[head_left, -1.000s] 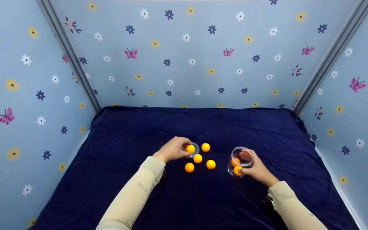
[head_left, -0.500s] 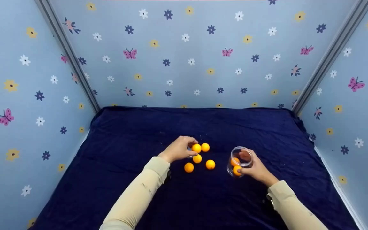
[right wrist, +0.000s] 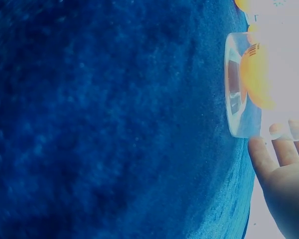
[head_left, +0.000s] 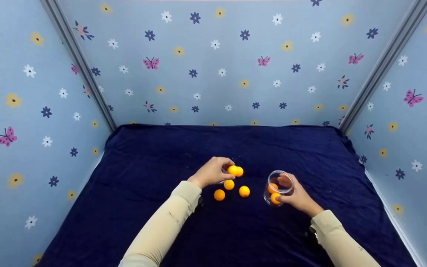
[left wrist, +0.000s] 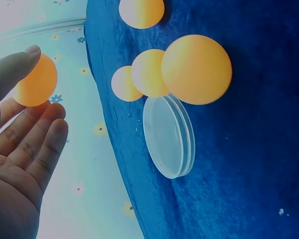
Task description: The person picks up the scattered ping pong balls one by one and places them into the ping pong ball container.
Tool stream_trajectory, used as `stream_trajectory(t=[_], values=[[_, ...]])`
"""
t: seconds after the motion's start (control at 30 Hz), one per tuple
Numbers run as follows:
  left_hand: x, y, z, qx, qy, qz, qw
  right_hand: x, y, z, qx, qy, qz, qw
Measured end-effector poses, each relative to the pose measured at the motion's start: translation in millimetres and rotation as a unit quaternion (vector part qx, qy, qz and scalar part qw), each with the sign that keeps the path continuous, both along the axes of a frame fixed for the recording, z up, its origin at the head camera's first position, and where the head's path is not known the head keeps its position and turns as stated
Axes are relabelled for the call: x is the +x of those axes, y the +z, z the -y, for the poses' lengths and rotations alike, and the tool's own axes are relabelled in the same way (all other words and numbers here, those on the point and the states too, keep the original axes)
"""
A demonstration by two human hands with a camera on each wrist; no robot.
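Between thumb and fingers my left hand (head_left: 210, 172) pinches an orange ping-pong ball (left wrist: 39, 82), held above the cloth. In the head view this ball overlaps another ping-pong ball (head_left: 240, 171) behind it. My right hand (head_left: 299, 196) grips a clear plastic jar (head_left: 267, 195) around its side; its mouth faces up without a cover. Inside the jar lie two ping-pong balls (head_left: 272, 187), one partly behind my thumb. A clear round lid (left wrist: 165, 137) lies on the cloth beside the loose balls, mostly hidden by my left hand in the head view.
Three more loose ping-pong balls (head_left: 244, 191) lie on the dark blue cloth (head_left: 154, 148) between my hands. Light blue walls (head_left: 213, 85) with flowers and butterflies enclose the table at the back and both sides.
My left hand has moved right with the ball, from over the lid toward the far loose ball, now covering most of the lid. My right hand and the jar stay in place.
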State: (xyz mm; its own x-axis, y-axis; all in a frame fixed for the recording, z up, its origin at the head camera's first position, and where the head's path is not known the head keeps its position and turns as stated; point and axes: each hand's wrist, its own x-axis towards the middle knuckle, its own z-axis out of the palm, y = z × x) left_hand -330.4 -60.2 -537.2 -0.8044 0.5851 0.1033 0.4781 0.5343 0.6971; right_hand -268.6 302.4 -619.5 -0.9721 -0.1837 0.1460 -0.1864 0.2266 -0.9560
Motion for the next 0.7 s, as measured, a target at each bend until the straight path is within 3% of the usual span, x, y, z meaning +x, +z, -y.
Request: stream_trajectory(t=[0.27, 0.7], values=[[-0.7, 4.0, -9.9, 0.015, -0.002, 0.017, 0.9997, 1.4, 0.7, 0.4, -0.003, -0.003, 0.004, 1.000], [-1.3, 8.8, -26.6, 0.016, -0.006, -0.011, 0.9998, 0.2, 0.3, 1.3, -0.002, 0.000, -0.011, 1.000]])
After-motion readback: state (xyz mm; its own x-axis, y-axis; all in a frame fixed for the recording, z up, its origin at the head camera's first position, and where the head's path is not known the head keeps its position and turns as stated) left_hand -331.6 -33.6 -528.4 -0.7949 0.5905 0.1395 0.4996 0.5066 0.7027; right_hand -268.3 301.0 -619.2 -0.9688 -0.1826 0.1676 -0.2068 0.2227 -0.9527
